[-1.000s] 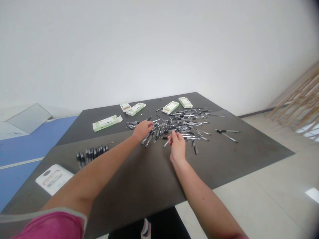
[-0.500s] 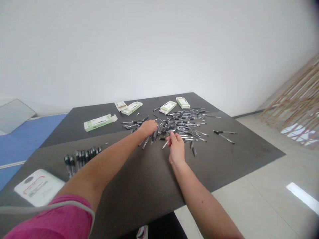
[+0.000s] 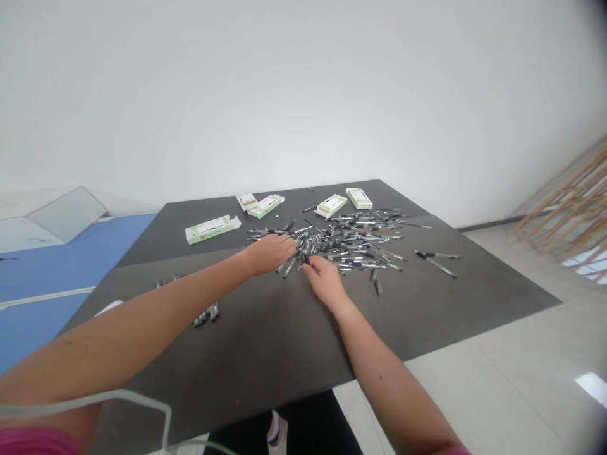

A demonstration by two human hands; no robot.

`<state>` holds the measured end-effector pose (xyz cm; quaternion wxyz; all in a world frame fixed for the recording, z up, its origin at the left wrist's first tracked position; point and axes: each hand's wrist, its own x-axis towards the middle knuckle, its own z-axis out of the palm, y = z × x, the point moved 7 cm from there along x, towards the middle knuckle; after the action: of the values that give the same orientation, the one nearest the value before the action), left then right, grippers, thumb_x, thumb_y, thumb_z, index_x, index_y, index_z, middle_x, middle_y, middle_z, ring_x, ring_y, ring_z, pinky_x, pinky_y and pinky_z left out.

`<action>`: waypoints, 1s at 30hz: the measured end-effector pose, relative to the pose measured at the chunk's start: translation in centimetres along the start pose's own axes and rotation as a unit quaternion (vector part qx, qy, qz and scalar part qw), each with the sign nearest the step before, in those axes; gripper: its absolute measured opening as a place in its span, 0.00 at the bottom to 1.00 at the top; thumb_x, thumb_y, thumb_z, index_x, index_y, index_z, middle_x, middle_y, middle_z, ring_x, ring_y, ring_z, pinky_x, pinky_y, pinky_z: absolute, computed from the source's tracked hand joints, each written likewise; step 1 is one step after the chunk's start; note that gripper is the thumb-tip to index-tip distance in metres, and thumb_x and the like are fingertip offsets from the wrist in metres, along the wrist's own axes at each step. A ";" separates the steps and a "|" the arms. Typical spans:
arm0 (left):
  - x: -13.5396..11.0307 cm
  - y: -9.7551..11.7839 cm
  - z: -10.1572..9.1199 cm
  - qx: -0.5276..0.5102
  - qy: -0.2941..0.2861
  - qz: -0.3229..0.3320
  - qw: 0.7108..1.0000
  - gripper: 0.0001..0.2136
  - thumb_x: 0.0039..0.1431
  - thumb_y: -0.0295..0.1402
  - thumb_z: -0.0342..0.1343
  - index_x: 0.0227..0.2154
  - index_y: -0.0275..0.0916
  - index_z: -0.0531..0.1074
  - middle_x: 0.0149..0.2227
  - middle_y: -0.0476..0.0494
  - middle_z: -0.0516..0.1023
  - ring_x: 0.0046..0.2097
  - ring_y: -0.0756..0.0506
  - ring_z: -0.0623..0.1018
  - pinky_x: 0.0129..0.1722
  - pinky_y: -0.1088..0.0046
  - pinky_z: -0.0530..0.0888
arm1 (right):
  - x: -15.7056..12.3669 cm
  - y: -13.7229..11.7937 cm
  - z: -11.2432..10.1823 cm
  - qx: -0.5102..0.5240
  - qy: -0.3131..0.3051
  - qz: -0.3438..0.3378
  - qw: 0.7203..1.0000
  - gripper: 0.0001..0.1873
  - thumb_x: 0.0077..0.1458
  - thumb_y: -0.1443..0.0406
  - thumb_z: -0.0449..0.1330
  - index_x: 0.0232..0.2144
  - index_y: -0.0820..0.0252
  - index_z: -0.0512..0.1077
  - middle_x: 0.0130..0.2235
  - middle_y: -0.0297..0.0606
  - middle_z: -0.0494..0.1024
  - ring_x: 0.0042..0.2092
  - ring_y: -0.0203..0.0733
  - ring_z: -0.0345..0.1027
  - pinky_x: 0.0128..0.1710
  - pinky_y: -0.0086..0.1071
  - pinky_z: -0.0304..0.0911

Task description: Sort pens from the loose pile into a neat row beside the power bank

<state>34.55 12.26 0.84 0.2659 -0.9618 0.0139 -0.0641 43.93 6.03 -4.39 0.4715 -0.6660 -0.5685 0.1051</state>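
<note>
Where slim black-and-silver pens (image 3: 353, 243) lie heaped, the curled left hand (image 3: 269, 254) and half-closed right hand (image 3: 326, 284) touch them. Whether either grips one is unclear.

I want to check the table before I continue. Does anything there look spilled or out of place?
Yes. Many pens lie in a loose, tangled heap on the dark table, beside green-and-white boxes. Two pens look stray, lying apart to the right of the heap.
</note>
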 end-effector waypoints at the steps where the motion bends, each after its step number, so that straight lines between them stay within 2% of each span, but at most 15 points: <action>1: -0.1 0.2 -0.2 -0.003 -0.001 0.003 1.000 0.09 0.60 0.25 0.44 0.32 0.34 0.70 0.33 0.37 0.72 0.36 0.43 0.71 0.31 0.67 0.62 | -0.1 -0.1 0.4 0.002 -0.021 0.002 1.000 0.11 0.55 0.61 0.53 0.25 0.58 0.71 0.32 0.38 0.75 0.37 0.41 0.66 0.38 0.32 0.57; 4: -0.3 0.3 -0.3 -0.039 -0.012 -0.022 0.999 0.08 0.60 0.26 0.45 0.31 0.34 0.70 0.33 0.38 0.73 0.36 0.43 0.72 0.33 0.68 0.64 | -0.3 -0.1 0.8 0.038 -0.047 0.034 0.998 0.14 0.53 0.60 0.54 0.20 0.59 0.69 0.24 0.33 0.70 0.31 0.38 0.62 0.32 0.30 0.54; 6: -0.8 -0.2 -1.0 -0.089 0.013 -0.103 0.991 0.07 0.60 0.29 0.48 0.33 0.34 0.71 0.36 0.37 0.74 0.39 0.42 0.73 0.37 0.68 0.65 | -0.5 0.2 0.8 0.103 -0.043 0.074 0.991 0.14 0.52 0.59 0.55 0.20 0.59 0.69 0.22 0.31 0.67 0.29 0.37 0.61 0.31 0.30 0.53; 7: -1.4 -0.8 -1.6 -0.121 0.044 -0.174 0.976 0.08 0.60 0.30 0.48 0.36 0.34 0.71 0.38 0.37 0.75 0.41 0.42 0.73 0.39 0.68 0.66 | -0.6 0.3 0.8 0.149 -0.037 0.094 0.984 0.14 0.52 0.58 0.55 0.20 0.59 0.70 0.21 0.31 0.67 0.28 0.37 0.61 0.31 0.30 0.53; 9: -3.8 -1.8 -2.5 -0.204 0.125 -0.356 0.903 0.12 0.60 0.35 0.49 0.42 0.35 0.70 0.41 0.38 0.75 0.42 0.43 0.74 0.42 0.68 0.67 | -0.9 0.4 0.9 0.262 -0.022 0.122 0.957 0.14 0.52 0.57 0.55 0.23 0.60 0.73 0.21 0.30 0.68 0.28 0.37 0.61 0.33 0.30 0.54; 11: -6.8 -1.5 -2.2 -0.323 0.179 -0.513 0.775 0.15 0.60 0.39 0.48 0.45 0.36 0.70 0.38 0.41 0.77 0.37 0.45 0.75 0.40 0.69 0.69 | -1.3 -0.1 1.5 0.377 -0.029 0.131 0.916 0.14 0.51 0.56 0.57 0.25 0.59 0.74 0.23 0.31 0.71 0.28 0.36 0.62 0.34 0.30 0.55; 12: -7.8 -0.6 -1.5 -0.397 0.183 -0.548 0.713 0.17 0.60 0.41 0.48 0.45 0.36 0.71 0.36 0.42 0.78 0.35 0.46 0.76 0.39 0.70 0.70 | -1.5 -0.5 1.9 0.426 -0.043 0.133 0.894 0.13 0.51 0.56 0.58 0.26 0.59 0.75 0.24 0.32 0.72 0.28 0.35 0.62 0.35 0.30 0.56; 14: -8.6 1.6 -0.5 -0.520 0.187 -0.560 0.617 0.19 0.58 0.44 0.49 0.43 0.36 0.73 0.35 0.43 0.79 0.33 0.46 0.76 0.36 0.71 0.70 | -2.1 -1.7 2.7 0.493 -0.083 0.129 0.856 0.12 0.49 0.57 0.60 0.26 0.59 0.75 0.27 0.34 0.74 0.28 0.35 0.62 0.35 0.30 0.57; 15: -8.7 2.5 -0.2 -0.562 0.191 -0.550 0.587 0.18 0.57 0.45 0.50 0.41 0.37 0.74 0.35 0.44 0.79 0.34 0.46 0.77 0.37 0.71 0.70 | -2.4 -2.4 3.0 0.512 -0.104 0.127 0.843 0.11 0.49 0.57 0.60 0.25 0.59 0.75 0.28 0.35 0.75 0.28 0.34 0.62 0.34 0.30 0.57; 18: -8.9 4.2 -0.1 -0.618 0.208 -0.517 0.555 0.15 0.54 0.45 0.54 0.34 0.38 0.77 0.33 0.46 0.79 0.37 0.46 0.76 0.41 0.72 0.69 | -3.4 -4.0 3.8 0.527 -0.162 0.125 0.825 0.11 0.49 0.57 0.61 0.25 0.59 0.75 0.28 0.35 0.75 0.27 0.35 0.62 0.33 0.31 0.58; 21: -10.2 4.4 0.0 -0.626 0.235 -0.531 0.521 0.14 0.52 0.44 0.56 0.29 0.38 0.77 0.29 0.47 0.78 0.36 0.47 0.75 0.41 0.73 0.68 | -4.0 -4.7 3.9 0.484 -0.202 0.120 0.843 0.11 0.51 0.57 0.60 0.27 0.59 0.75 0.31 0.36 0.76 0.33 0.38 0.66 0.38 0.32 0.60; 24: -12.8 3.5 0.1 -0.627 0.329 -0.574 0.412 0.13 0.49 0.43 0.59 0.29 0.37 0.77 0.28 0.48 0.76 0.32 0.50 0.73 0.37 0.75 0.68 | -4.1 -4.5 3.4 0.360 -0.211 0.093 0.904 0.10 0.51 0.58 0.59 0.30 0.58 0.76 0.36 0.37 0.77 0.40 0.41 0.68 0.42 0.33 0.59; 26: -14.1 3.0 0.2 -0.643 0.383 -0.572 0.336 0.13 0.47 0.42 0.61 0.29 0.36 0.77 0.28 0.48 0.75 0.31 0.52 0.71 0.35 0.76 0.68 | -4.1 -4.1 3.3 0.262 -0.227 0.087 0.934 0.10 0.51 0.59 0.59 0.29 0.58 0.76 0.32 0.36 0.77 0.35 0.40 0.69 0.37 0.31 0.60; 27: -14.4 2.8 0.1 -0.651 0.399 -0.564 0.314 0.13 0.46 0.42 0.62 0.28 0.36 0.77 0.29 0.48 0.75 0.30 0.52 0.71 0.35 0.77 0.68 | -4.2 -4.0 3.3 0.220 -0.236 0.084 0.943 0.11 0.52 0.59 0.58 0.28 0.59 0.76 0.28 0.35 0.76 0.31 0.39 0.69 0.33 0.30 0.60; 30: -14.8 2.4 -0.2 -0.650 0.417 -0.557 0.305 0.12 0.45 0.40 0.63 0.27 0.36 0.77 0.28 0.48 0.75 0.31 0.53 0.71 0.35 0.77 0.67 | -4.3 -4.4 3.2 0.130 -0.240 0.035 0.961 0.12 0.53 0.60 0.56 0.23 0.59 0.75 0.22 0.33 0.73 0.26 0.37 0.67 0.28 0.28 0.56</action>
<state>19.86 10.97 -1.90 -0.5859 -0.4477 -0.3790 -0.5592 37.44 3.57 -4.48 0.4002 -0.5736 -0.6225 0.3511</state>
